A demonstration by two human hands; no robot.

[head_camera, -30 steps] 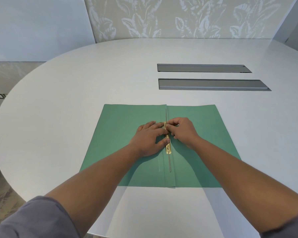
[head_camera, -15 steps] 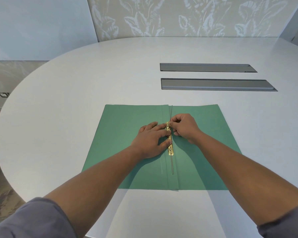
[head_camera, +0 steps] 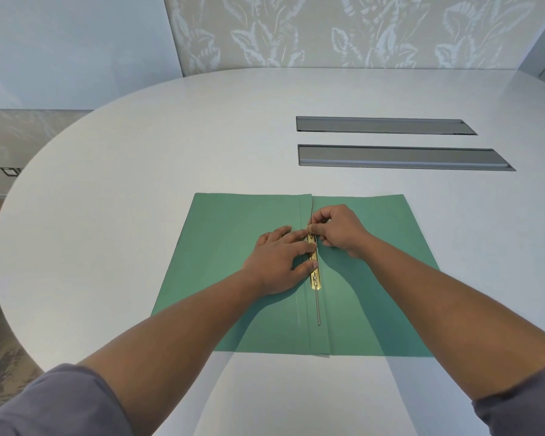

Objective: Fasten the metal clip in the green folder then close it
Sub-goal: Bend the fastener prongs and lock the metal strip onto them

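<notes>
The green folder (head_camera: 233,240) lies open and flat on the white table. Along its spine runs a gold metal clip (head_camera: 314,275), with a thin prong sticking out toward me. My left hand (head_camera: 280,259) lies flat on the left flap, fingertips and thumb pressing on the clip bar. My right hand (head_camera: 340,229) pinches the far end of the clip at the spine between thumb and forefinger. A thin prong rises from that pinch toward the folder's far edge. Both hands hide the upper part of the clip.
The white round table (head_camera: 139,171) holds two long grey recessed panels (head_camera: 397,157) beyond the folder at the right. The table's curved edge falls away at the left, with floor below. A patterned wall stands behind.
My right hand has shifted slightly farther along the spine, still pinching the clip's far end. The far prong now stands lifted. My left hand has stayed pressed on the clip.
</notes>
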